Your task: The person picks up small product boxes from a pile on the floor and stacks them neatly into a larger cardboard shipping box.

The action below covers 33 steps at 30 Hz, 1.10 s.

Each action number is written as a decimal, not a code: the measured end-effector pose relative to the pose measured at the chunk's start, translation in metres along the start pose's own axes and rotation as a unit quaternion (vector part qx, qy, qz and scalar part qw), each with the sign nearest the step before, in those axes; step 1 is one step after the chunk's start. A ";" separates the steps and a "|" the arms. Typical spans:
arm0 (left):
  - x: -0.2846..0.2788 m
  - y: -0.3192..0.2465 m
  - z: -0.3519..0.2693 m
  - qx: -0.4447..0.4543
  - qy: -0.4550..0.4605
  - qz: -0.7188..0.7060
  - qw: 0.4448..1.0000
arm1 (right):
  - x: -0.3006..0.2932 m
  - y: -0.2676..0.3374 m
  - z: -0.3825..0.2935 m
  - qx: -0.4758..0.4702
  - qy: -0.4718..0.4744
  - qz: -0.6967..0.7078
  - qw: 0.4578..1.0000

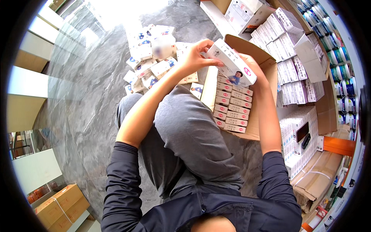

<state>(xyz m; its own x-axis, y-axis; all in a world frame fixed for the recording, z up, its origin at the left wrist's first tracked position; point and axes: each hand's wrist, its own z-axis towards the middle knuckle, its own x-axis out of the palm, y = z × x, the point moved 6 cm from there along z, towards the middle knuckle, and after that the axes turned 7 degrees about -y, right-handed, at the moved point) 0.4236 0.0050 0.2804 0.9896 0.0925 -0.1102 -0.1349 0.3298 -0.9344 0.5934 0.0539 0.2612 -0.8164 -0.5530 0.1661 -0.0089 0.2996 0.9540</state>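
Observation:
My left hand (200, 58) and my right hand (252, 68) hold a small white printed carton (232, 64) tilted between them, above an open cardboard box (265, 116). My left fingers grip its upper left end; my right hand is at its right side, its fingers partly hidden behind it. Inside the box, similar small cartons (237, 110) stand packed in two rows, printed ends up. Left of the box, a loose heap of white cartons (162, 68) lies on the grey floor. One carton (196, 89) lies close to my knee.
Stacked white cartons (285, 43) fill an opened box at the right. Below them, a phone-like dark device (302, 132) lies on more stacked cartons (289, 150). Strapped brown boxes (318, 171) stand at the lower right, another strapped box (62, 207) at the lower left.

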 end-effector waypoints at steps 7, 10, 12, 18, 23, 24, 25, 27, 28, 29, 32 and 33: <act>0.010 0.015 -0.001 -0.102 -0.024 0.026 0.994 | 0.007 0.048 -0.026 -0.224 -0.061 -0.491 0.840; 0.023 0.023 -0.006 -0.097 0.018 -0.052 0.994 | -0.003 0.033 -0.029 -0.270 -0.076 -0.459 0.843; 0.027 0.024 -0.005 -0.071 0.053 -0.076 0.993 | -0.006 0.038 -0.036 -0.272 -0.098 -0.470 0.834; 0.032 0.013 -0.002 0.050 0.082 0.044 0.994 | -0.128 -0.012 -0.004 -0.127 -0.200 -0.596 0.767; 0.043 0.021 -0.020 0.018 0.211 0.195 0.958 | -0.167 -0.104 0.012 0.028 -0.179 -0.721 0.669; 0.042 0.025 -0.022 0.044 0.219 0.206 0.953 | -0.166 -0.115 0.016 0.041 -0.163 -0.727 0.665; 0.041 0.032 -0.023 0.069 0.227 0.217 0.947 | -0.167 -0.126 0.020 0.055 -0.147 -0.734 0.661; 0.042 0.036 -0.024 0.084 0.239 0.219 0.942 | -0.169 -0.146 0.028 0.087 -0.132 -0.733 0.662; 0.041 0.036 -0.023 0.072 0.244 0.210 0.944 | -0.172 -0.153 0.028 0.097 -0.134 -0.724 0.670; 0.041 0.035 -0.022 0.061 0.249 0.202 0.945 | -0.175 -0.161 0.028 0.107 -0.137 -0.714 0.678; 0.040 0.039 -0.024 0.080 0.244 0.216 0.942 | -0.179 -0.175 0.029 0.139 -0.086 -0.677 0.718; 0.041 0.040 -0.023 0.084 0.246 0.209 0.943 | -0.182 -0.178 0.028 0.142 -0.079 -0.664 0.730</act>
<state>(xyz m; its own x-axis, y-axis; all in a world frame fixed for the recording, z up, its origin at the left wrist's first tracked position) 0.4600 0.0007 0.2307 0.7457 -0.1869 -0.6395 -0.4836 0.5085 -0.7125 0.7278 0.1231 0.0543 -0.0353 -0.4127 -0.9102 -0.9541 -0.2571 0.1536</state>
